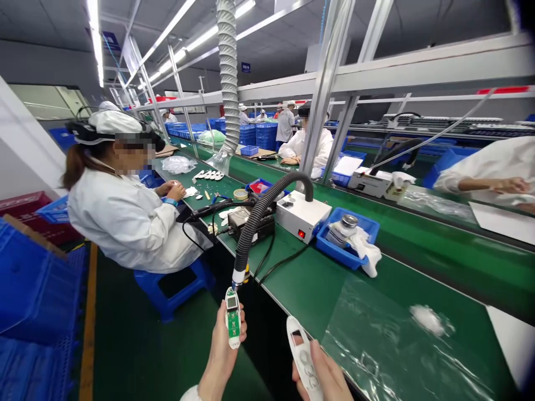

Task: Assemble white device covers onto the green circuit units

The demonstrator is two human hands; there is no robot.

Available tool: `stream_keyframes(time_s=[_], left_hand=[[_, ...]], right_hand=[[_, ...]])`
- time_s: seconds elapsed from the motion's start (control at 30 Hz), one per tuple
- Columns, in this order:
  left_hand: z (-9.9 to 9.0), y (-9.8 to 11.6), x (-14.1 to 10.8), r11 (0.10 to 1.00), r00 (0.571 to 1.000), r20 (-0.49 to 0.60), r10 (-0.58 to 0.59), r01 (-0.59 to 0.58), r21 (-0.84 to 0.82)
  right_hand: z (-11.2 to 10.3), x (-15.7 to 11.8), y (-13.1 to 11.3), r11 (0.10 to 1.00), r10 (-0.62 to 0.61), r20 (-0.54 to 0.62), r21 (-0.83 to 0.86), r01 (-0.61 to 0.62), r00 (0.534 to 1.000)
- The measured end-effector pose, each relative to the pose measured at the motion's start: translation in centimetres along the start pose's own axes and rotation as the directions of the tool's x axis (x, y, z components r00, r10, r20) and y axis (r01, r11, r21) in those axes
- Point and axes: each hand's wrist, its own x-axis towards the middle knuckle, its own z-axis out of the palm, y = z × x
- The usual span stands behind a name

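Observation:
My left hand (223, 340) grips a white device half with a green circuit board (233, 321) and a small square display facing up. At its top end is the tip of a black corrugated hose (246, 245); whether they touch I cannot tell. In my right hand (326, 373) is a white front cover (301, 353), long and rounded, with a rectangular window and round button openings. The two parts are held apart, in front of the bench edge. Part of each hand's fingers is hidden behind the pieces.
The hose joins a white machine (303, 214) with a red switch. Beside it, a blue tray (363, 228) holds a metal-topped bottle and white cloth. A clear plastic sheet (376, 334) lies on the green bench. A co-worker (121, 206) sits at left; black cables cross the bench.

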Motion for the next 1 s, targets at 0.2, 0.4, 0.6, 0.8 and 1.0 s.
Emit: stream_keyframes(time_s=[0.2, 0.4, 0.6, 0.8, 1.0], left_hand=[[-1.8, 1.2, -1.2, 0.996, 0.993, -0.104, 0.063, -0.055, 0.077], [-2.2, 1.6, -1.0, 0.989, 0.977, -0.174, 0.125, -0.109, 0.1], [0.5, -0.2, -1.2, 0.995, 0.991, -0.103, 0.079, -0.071, 0.076], [-0.7, 1.6, -1.4, 0.99, 0.965, -0.222, 0.14, -0.143, 0.005], [-1.3, 1.8, -1.4, 0.99, 0.957, -0.253, 0.139, -0.14, 0.015]], right_hand=[[8.4, 6.1, 2.4, 0.995, 0.098, 0.164, -0.034, -0.093, 0.982], [12.9, 7.7, 4.1, 0.993, 0.117, 0.242, 0.005, -0.122, 0.963], [9.9, 6.3, 3.1, 0.997, 0.061, 0.167, 0.044, -0.069, 0.984], [12.9, 6.3, 3.2, 0.995, 0.087, 0.204, 0.026, -0.094, 0.975], [13.6, 6.3, 3.6, 0.997, 0.08, 0.229, 0.006, -0.083, 0.97]])
